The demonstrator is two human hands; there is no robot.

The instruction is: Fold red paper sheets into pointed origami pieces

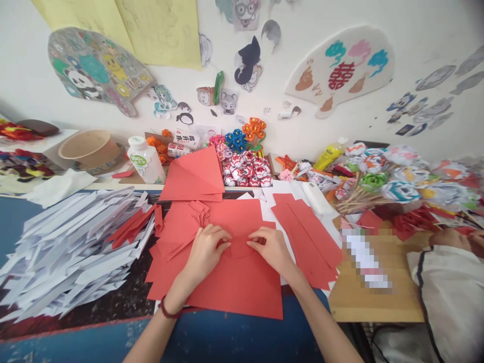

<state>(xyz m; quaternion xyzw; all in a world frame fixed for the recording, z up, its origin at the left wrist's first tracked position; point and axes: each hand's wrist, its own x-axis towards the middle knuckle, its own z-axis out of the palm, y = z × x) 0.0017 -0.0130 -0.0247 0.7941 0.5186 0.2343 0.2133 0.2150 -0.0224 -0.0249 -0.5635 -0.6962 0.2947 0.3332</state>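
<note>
Between my two hands is a small piece of red paper [239,247], hard to tell apart from the red sheets [249,287] beneath it. My left hand [212,247] pinches its left end, and my right hand [266,247] pinches the right end with thumb and forefinger. Small folded red pieces [197,213] lie just beyond my left hand. To the right of my right hand are long red paper strips [306,237].
Folded white strips [75,252] are heaped at the left, with red ones [132,224] on top. A white bottle [145,160], a bowl [91,151] and paper flowers [247,169] stand at the back. At the right, a person's sleeve [449,297] is beside a wooden surface [381,307].
</note>
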